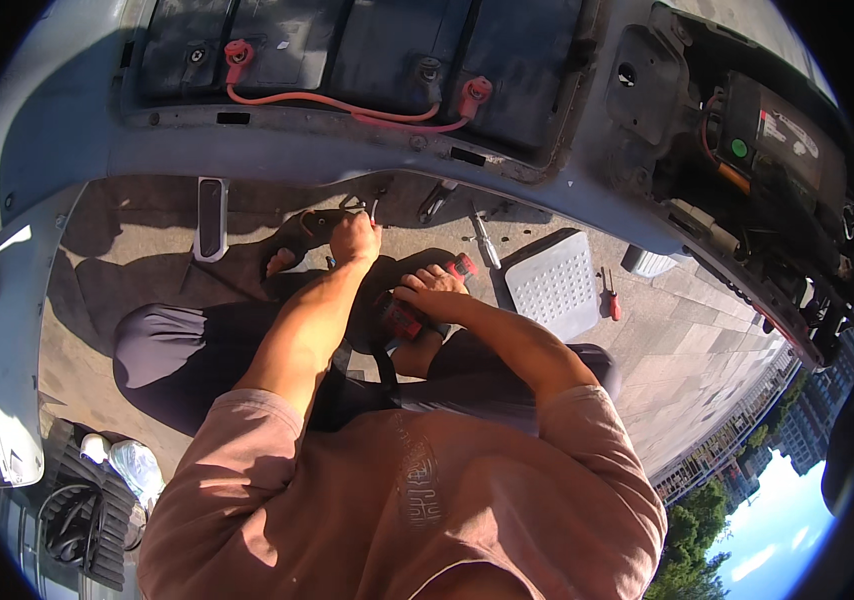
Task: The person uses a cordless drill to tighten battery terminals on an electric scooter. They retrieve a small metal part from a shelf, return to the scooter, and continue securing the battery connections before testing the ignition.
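Note:
My left hand (355, 240) is closed around a small thin item with a red part; what it is cannot be made out. To its lower right, my right hand (433, 291) grips a red-and-black power tool (400, 319) lying between my legs. The fingers and shadow hide part of it. Before me, under the edge of a vehicle body (322, 161), dark cables and parts (314, 225) lie on the paving near my left hand. Above them, black batteries (389, 52) sit in a recess, joined by red cables (329, 101) with red terminal caps (238, 54).
A grey plastic stool (554, 285) stands to the right, with a red-handled screwdriver (614, 304) beside it. Metal hand tools (485, 236) lie on the paving. An open compartment with a black electrical unit (794, 135) is at upper right. A plastic bag (134, 465) lies at lower left.

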